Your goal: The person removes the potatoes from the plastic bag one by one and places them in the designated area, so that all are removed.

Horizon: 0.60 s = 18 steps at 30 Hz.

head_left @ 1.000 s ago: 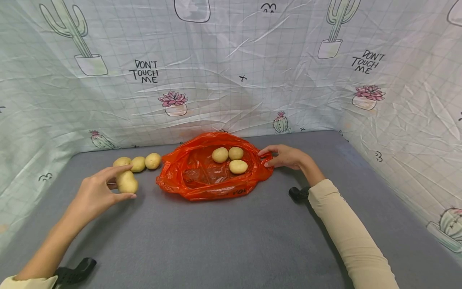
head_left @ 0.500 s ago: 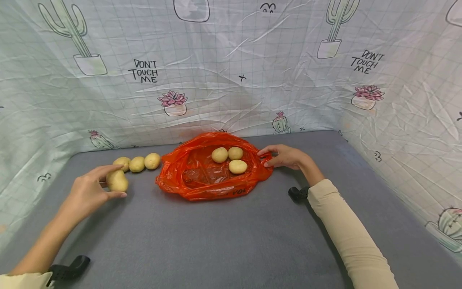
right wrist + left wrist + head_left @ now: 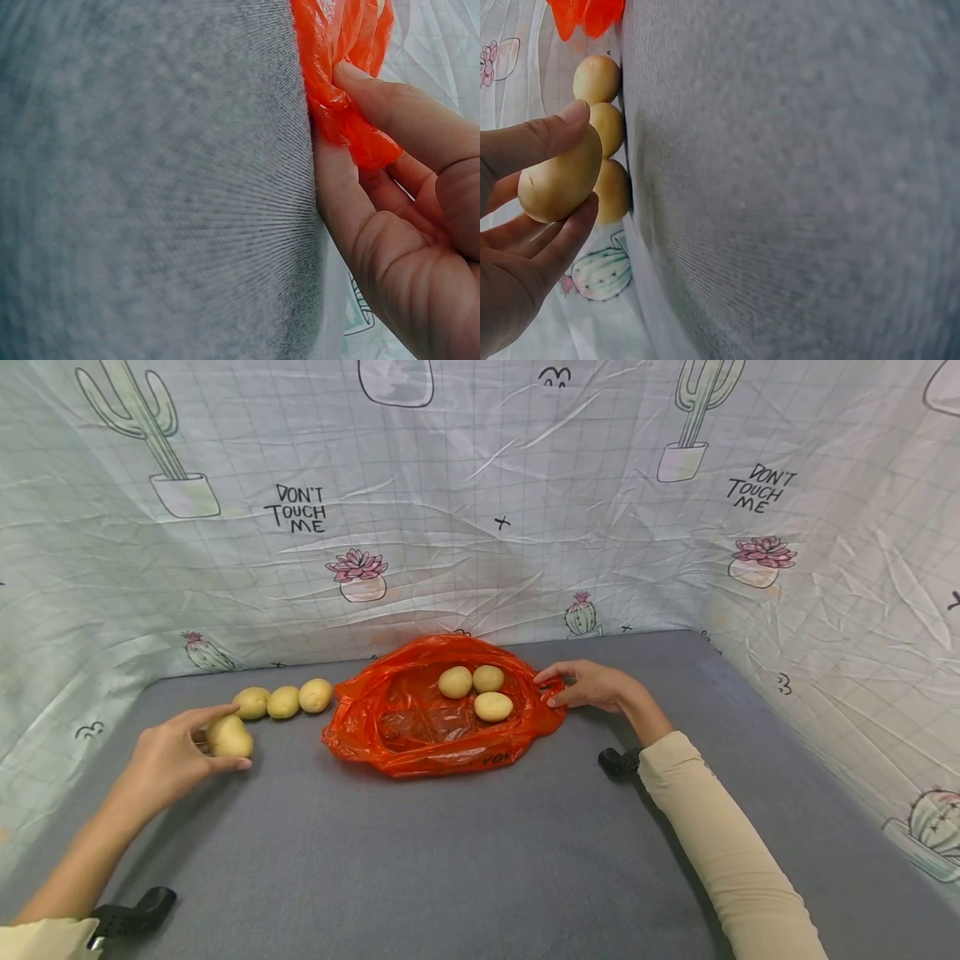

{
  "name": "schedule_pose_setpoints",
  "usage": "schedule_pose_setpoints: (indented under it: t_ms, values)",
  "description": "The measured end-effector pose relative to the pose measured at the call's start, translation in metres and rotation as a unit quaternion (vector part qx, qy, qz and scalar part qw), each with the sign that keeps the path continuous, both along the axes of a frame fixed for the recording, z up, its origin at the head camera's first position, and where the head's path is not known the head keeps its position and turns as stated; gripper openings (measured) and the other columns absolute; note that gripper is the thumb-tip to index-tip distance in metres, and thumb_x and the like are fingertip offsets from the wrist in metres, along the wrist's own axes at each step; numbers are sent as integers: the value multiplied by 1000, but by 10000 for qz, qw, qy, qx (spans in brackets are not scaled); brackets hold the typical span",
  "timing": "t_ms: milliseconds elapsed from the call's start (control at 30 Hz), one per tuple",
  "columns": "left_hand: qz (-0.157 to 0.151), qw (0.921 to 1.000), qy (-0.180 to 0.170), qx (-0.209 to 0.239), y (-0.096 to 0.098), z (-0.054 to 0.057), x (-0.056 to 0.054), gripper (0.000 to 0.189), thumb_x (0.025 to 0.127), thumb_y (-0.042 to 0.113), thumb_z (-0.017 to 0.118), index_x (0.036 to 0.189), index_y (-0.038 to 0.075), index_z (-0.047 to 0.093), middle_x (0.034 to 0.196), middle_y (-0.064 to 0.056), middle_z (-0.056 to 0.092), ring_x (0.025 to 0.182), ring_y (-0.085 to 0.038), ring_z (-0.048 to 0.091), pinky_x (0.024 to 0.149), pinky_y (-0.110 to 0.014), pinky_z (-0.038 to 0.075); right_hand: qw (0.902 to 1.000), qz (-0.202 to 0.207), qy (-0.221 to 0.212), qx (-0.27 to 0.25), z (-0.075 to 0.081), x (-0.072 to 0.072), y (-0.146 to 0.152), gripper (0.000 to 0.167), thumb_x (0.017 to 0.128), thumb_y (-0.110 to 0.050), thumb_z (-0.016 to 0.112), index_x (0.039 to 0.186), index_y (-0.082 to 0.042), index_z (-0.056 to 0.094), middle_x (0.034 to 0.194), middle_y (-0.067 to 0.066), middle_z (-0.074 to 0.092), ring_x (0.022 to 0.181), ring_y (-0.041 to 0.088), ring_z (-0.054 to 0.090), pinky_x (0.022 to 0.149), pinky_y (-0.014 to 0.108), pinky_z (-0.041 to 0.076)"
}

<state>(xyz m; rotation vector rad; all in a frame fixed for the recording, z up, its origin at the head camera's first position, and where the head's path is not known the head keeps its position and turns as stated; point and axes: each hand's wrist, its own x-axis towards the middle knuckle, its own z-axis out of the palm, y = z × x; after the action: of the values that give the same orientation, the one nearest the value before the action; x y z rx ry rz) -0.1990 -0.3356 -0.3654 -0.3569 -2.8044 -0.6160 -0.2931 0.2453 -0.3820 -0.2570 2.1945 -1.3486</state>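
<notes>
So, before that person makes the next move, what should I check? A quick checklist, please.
1. Left grip has its potato: ok, pinched between thumb and fingers.
2. Left grip free to take another: not ok, it is occupied.
3. Right grip steadying the bag: ok, it pinches the edge.
4. Bag mouth open: ok, three inner potatoes show through it.
5. Outer row resting on the table: ok, three potatoes lined up left of the bag.
6. Bag's underside untorn: cannot tell, it is hidden.
</notes>
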Motion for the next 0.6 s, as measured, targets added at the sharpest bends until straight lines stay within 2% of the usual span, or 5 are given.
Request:
schedule_pose_setpoints:
  t_ms: [133,233,333,467,600]
  values:
    - [57,9998,-173,-101,-6,-1,-3,83,66,32,97,133,-3,62,123,-36,62,97,-50,65,76,-60,48,10000,-7,-5,5,-1,0,0,53,96,-2,68,146,-3,50,156,18,36,122,24,50,95,31,51]
    - [110,9988,-441,-173,-10,-2,-5,83,69,37,95,133,-3,61,114,-36,66,97,-51,65,74,-60,48,10000,-39,-31,24,-1,0,-1,53,96,-1,68,146,-4,51,156,17,36,122,23,50,94,30,51]
    - [195,9967,-757,-224,-16,-2,-7,84,71,41,93,134,-3,60,104,-35,69,95,-49,66,69,-50,49,10000,-33,-19,68,-1,0,-2,52,96,-2,68,146,-5,52,156,16,37,120,23,51,93,29,51]
    - [321,9940,-1014,-246,-22,-4,-11,85,74,46,89,136,-4,58,106,-37,67,93,-47,65,64,-36,45,10000,-23,2,67,-1,0,-2,52,96,-2,68,146,-5,51,155,17,37,120,23,51,92,29,51]
    - [433,9930,-1087,-181,-25,-4,-15,85,78,48,86,136,-6,57,110,-39,65,94,-48,63,64,-35,44,10000,-46,-10,14,0,-1,-1,53,96,-1,68,146,-3,51,155,18,37,120,23,50,92,29,51]
